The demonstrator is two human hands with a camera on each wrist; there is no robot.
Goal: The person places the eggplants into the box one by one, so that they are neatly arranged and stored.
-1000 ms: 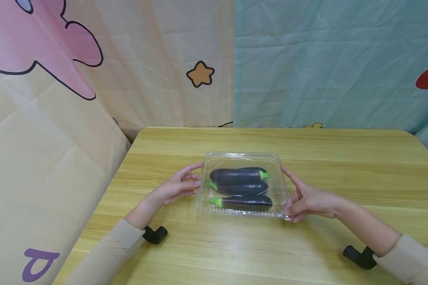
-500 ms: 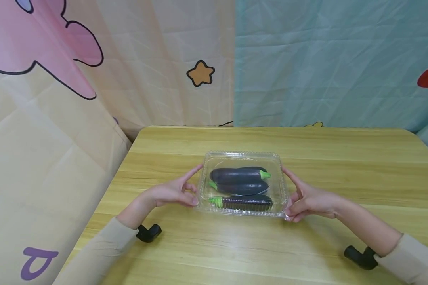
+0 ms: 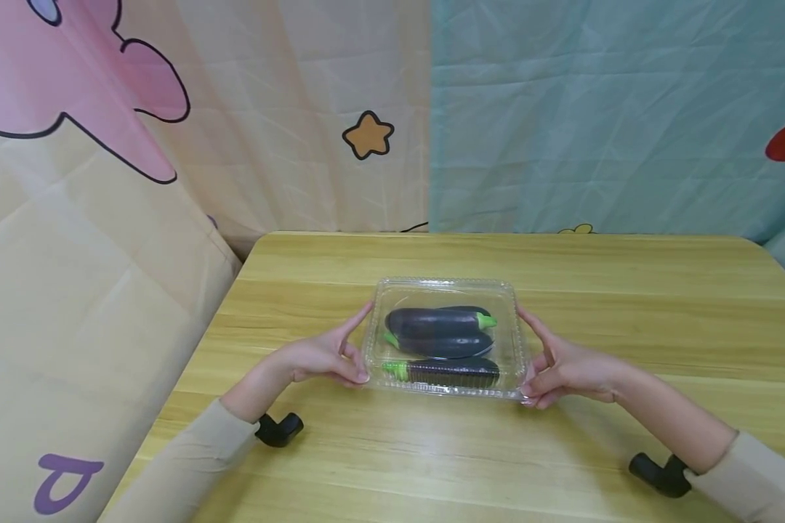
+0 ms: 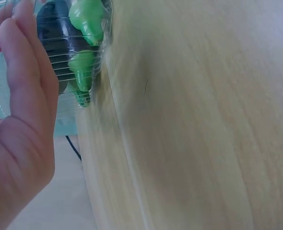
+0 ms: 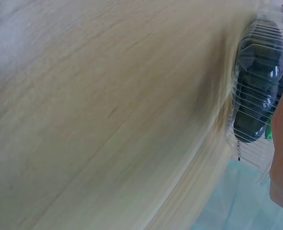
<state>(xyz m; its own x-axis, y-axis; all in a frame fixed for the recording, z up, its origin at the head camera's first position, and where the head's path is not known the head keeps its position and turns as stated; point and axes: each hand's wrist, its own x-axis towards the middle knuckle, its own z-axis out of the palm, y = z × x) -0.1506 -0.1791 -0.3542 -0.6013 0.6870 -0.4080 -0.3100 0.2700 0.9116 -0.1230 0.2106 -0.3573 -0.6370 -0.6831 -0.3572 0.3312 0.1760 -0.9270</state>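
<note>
A clear plastic clamshell container point(image 3: 445, 285) with a ribbed wall lies level over the middle of the table, its lid closed. Through it show several dark purple eggplants point(image 3: 435, 322) with green stem ends. At its left side my left hand point(image 3: 320, 358) grips the edge, thumb at the near corner and index finger farther back along the rim. My right hand point(image 3: 565, 369) holds the opposite side, thumb on the near right corner. In the left wrist view the green stems point(image 4: 84, 67) face that palm; rounded eggplant ends point(image 5: 261, 72) show in the right wrist view.
The light wooden table point(image 3: 405, 465) has rounded far corners. Behind it hangs a printed curtain point(image 3: 562, 109), and another cloth point(image 3: 105, 290) covers the left side. Black angled pieces point(image 3: 280, 430) sit at both sleeve cuffs.
My left hand has shifted its hold, its thumb sliding down to the near left corner of the container and the index finger straightening along the edge. The container and right hand stay in place.
</note>
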